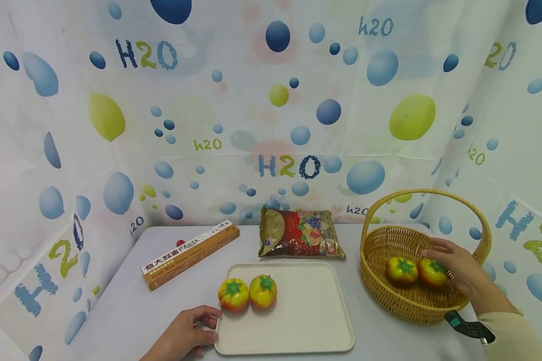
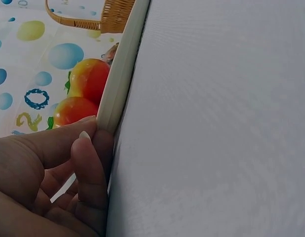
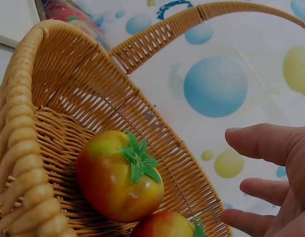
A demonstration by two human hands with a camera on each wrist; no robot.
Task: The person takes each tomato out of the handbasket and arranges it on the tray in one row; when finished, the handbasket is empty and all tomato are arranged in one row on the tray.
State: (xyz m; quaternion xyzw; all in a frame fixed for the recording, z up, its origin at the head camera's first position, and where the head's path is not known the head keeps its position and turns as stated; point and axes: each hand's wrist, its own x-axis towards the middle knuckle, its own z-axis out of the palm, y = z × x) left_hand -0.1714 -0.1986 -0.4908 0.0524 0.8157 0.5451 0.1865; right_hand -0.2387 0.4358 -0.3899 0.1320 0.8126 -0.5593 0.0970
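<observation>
The left grip (image 1: pixel 187 331) pinches the tray (image 1: pixel 307 311) at its left edge, how firmly is hard to tell; a tug could roll off the 2 tomatoes (image 1: pixel 233 295) by its far-left corner. The right grip (image 1: pixel 456 263), fingers spread and empty, hovers at the basket's (image 1: pixel 388 300) right rim; catching the handle (image 1: pixel 426 191) might tip 2 more tomatoes (image 1: pixel 402 273) out.

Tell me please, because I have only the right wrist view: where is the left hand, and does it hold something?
Observer: The left hand holds the tray by its left edge, as the head view shows.
Operator: Thank you. Is something lying on this tray?
Observer: Yes, two yellow-red fruits sit side by side toward its left side.
Operator: And what is farther back, on the left?
Observer: A long box marked PASTA lies there at a slant.
</observation>
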